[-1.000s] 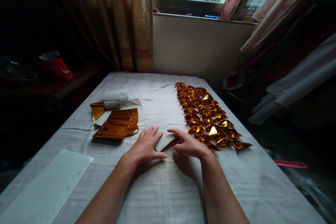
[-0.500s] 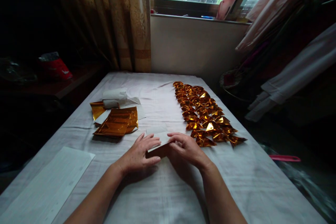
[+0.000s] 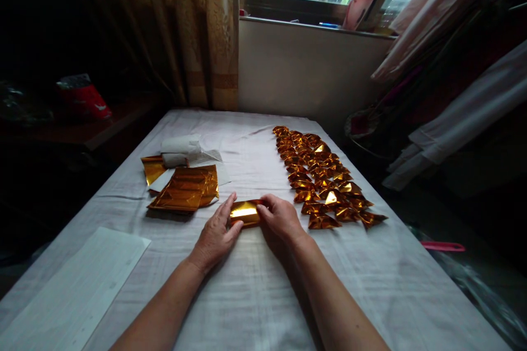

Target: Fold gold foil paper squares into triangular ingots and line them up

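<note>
Foil (image 3: 245, 212) between sheets (image 3: 183, 189) and folded pieces (image 3: 318, 172)

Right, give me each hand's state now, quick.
Left hand: curved around the left end of the foil strip; whether it grips cannot be told.
Right hand: closed, holding the strip's right end.

No text is legible; white marks (image 3: 100, 107) on the red packet (image 3: 82, 97) are too small.
</note>
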The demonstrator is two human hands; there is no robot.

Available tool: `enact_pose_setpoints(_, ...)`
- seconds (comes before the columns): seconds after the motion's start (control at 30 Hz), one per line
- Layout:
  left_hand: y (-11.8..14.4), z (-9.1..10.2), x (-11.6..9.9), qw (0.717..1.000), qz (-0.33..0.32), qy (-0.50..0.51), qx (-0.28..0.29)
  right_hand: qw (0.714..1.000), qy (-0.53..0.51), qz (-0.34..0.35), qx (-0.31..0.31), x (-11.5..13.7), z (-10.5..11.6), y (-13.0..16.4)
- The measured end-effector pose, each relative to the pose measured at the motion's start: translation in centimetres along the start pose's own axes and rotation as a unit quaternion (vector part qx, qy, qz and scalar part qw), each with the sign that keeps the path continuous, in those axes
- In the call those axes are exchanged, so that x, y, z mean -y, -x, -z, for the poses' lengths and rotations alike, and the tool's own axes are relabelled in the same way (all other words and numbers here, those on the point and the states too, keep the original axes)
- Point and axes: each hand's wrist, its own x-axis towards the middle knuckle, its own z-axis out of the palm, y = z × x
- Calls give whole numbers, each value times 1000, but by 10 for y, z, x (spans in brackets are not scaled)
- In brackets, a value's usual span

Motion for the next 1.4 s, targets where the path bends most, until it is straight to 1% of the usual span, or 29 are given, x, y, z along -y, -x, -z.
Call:
enact_pose_setpoints(0.07, -1, -2, 1, 999, -19, -50, -11, 1000, 21, 4, 5, 1, -3, -4)
enact_pose_setpoints(0.17, -1, -4, -2, 992, -44, -115, 0, 998, 60, 23, 1, 2, -4, -10)
enact_pose_setpoints(0.23, -1, -5, -5, 989, -50, -142, 8, 995, 95, 36, 4, 4, -2, -13)
enact_pose_setpoints(0.3, 0, -5, -8, 986, -49, -158, 8, 990, 133, 38, 27, 7, 2, -17)
enact_pose_setpoints(0.43, 0, -4, -10, 984, -49, -169, 8, 979, 177, 20, 96, 16, 13, -29)
enact_pose_setpoints(0.53, 0, -4, -10, 983, -51, -174, 6, 976, 179, 10, 123, 19, 18, -38)
enact_pose_setpoints(0.67, 0, -4, -10, 983, -54, -174, 7, 978, 162, 29, 131, 19, 18, -46)
enact_pose_setpoints(0.73, 0, -4, -10, 985, -52, -163, 4, 981, 144, 42, 126, 17, 19, -45)
enact_pose_setpoints(0.8, 1, -3, -10, 989, -39, -139, -14, 983, 127, 47, 120, 14, 18, -38)
enact_pose_setpoints(0.9, 0, -1, -8, 994, -7, -91, -67, 992, 68, 48, 99, 7, 15, -21)
enact_pose_setpoints(0.93, -1, 1, -8, 994, 3, -74, -81, 996, -15, 54, 66, 5, 13, -14)
enact_pose_setpoints(1.0, -2, 4, -7, 995, 25, -33, -93, 984, -169, 58, 13, 0, 9, 0)
enact_pose_setpoints(1.07, -3, 7, -8, 995, 50, 10, -91, 968, -244, 56, -2, -2, 5, 11)
enact_pose_setpoints(1.17, -3, 8, -12, 990, 70, 61, -106, 954, -294, 57, -10, -2, 1, 22)
enact_pose_setpoints(1.3, -3, 6, -13, 981, 74, 117, -137, 937, -345, 46, 4, -3, -3, 25)
enact_pose_setpoints(1.4, -4, 4, -11, 973, 92, 163, -138, 912, -410, 19, 20, -6, -5, 23)
